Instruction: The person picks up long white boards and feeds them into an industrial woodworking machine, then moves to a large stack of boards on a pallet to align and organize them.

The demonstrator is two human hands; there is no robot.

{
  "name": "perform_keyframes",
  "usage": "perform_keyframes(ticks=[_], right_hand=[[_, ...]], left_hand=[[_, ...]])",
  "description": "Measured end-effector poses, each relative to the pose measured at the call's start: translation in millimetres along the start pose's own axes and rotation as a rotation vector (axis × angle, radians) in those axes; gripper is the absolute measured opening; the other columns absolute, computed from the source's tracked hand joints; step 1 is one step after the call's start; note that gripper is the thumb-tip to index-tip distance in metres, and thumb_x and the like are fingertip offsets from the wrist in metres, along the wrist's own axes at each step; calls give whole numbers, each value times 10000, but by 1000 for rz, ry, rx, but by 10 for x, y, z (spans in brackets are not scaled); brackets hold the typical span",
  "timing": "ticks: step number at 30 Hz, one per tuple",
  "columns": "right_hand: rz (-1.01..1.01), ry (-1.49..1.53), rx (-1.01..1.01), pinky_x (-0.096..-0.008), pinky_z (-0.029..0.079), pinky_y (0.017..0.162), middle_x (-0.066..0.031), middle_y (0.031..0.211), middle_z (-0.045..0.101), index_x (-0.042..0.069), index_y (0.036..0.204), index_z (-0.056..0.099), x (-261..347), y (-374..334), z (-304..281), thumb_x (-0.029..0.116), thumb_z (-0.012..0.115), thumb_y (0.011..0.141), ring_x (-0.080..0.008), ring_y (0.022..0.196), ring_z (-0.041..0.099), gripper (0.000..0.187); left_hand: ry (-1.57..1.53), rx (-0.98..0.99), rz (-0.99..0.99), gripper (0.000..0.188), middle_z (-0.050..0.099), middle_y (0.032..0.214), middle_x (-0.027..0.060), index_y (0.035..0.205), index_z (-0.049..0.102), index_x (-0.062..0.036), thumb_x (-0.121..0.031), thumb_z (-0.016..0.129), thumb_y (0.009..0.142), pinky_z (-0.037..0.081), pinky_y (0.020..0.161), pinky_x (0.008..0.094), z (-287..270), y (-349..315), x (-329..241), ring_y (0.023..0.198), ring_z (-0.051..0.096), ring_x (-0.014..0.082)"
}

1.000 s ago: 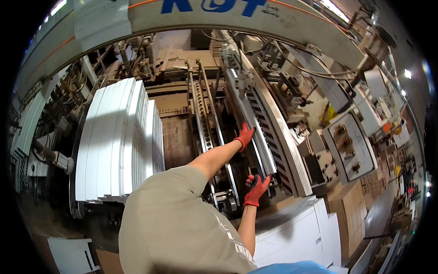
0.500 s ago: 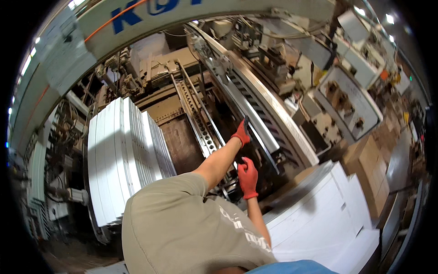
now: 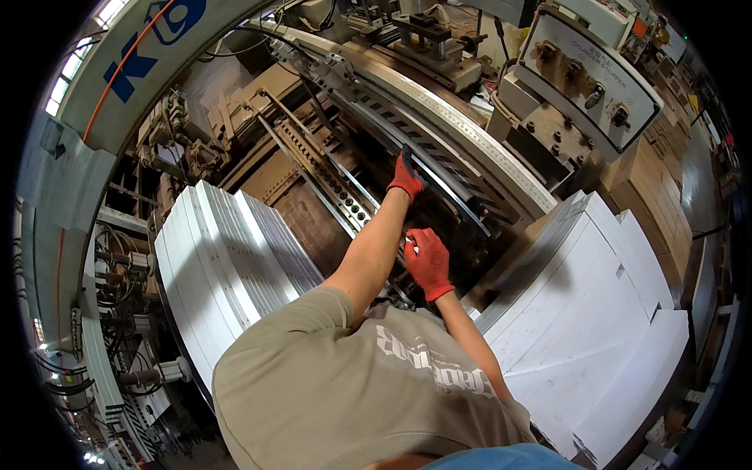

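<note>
Both my hands wear red gloves with dark palms and reach into a large machine. My left hand [image 3: 406, 176] is stretched forward at the long metal bar [image 3: 462, 205], its fingers extended against or just beside the edge. My right hand [image 3: 428, 265] is nearer my body with fingers curled closed. A small shiny bit shows at its fingertips, too small to name. Left of my arm runs a metal rail with a row of round holes [image 3: 342, 197]. What lies under the gloves is hidden.
A stack of white panels [image 3: 207, 270] stands left. Another white stack [image 3: 591, 309] lies right, beside brown cartons [image 3: 646, 204]. A curved machine beam [image 3: 470, 125] crosses ahead, with a control box [image 3: 583, 78] beyond it. An overhead arm [image 3: 94, 86] arches at upper left.
The whole view has turned and shifted. My left hand has gone farther forward along the bar. My right hand's fingers, looser before, are now curled closed.
</note>
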State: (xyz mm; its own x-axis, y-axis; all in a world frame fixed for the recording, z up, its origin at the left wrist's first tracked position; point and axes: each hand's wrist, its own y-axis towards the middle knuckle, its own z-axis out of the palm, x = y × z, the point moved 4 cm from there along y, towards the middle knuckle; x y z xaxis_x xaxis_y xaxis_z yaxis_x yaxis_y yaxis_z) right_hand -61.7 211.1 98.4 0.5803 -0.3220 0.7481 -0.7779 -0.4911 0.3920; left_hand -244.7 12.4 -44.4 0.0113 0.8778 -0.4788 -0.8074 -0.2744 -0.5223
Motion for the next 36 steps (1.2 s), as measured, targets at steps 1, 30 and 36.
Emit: perform_keyframes(ticks=[1, 30, 36], right_hand=[[-20, -13, -28, -432, 487, 684, -111, 878, 586, 99, 949, 607, -35, 3, 12, 136, 613, 805, -325, 809, 591, 149], [89, -115, 40, -439, 505, 825, -128, 1140, 567, 83, 1059, 571, -196, -42, -4, 139, 606, 783, -348, 1020, 589, 283], [34, -157, -10, -419, 483, 903, -188, 1311, 488, 46, 1149, 550, -306, -13, -44, 171, 645, 835, -345, 1167, 529, 351]], left_hand=[[-14, -5, 25, 703, 281, 1525, 83, 1384, 437, -243, -617, 608, 814, 130, 1096, 621, -44, 44, 24, 1344, 275, 351], [1113, 133, 618, 640, 483, 1141, 115, 1225, 456, -125, -424, 742, 737, 461, 774, 376, -342, -62, 33, 901, 468, 227], [174, 72, -76, 783, 474, 1209, 138, 1278, 445, -168, -713, 625, 744, 412, 860, 525, 297, -165, 301, 990, 467, 289]])
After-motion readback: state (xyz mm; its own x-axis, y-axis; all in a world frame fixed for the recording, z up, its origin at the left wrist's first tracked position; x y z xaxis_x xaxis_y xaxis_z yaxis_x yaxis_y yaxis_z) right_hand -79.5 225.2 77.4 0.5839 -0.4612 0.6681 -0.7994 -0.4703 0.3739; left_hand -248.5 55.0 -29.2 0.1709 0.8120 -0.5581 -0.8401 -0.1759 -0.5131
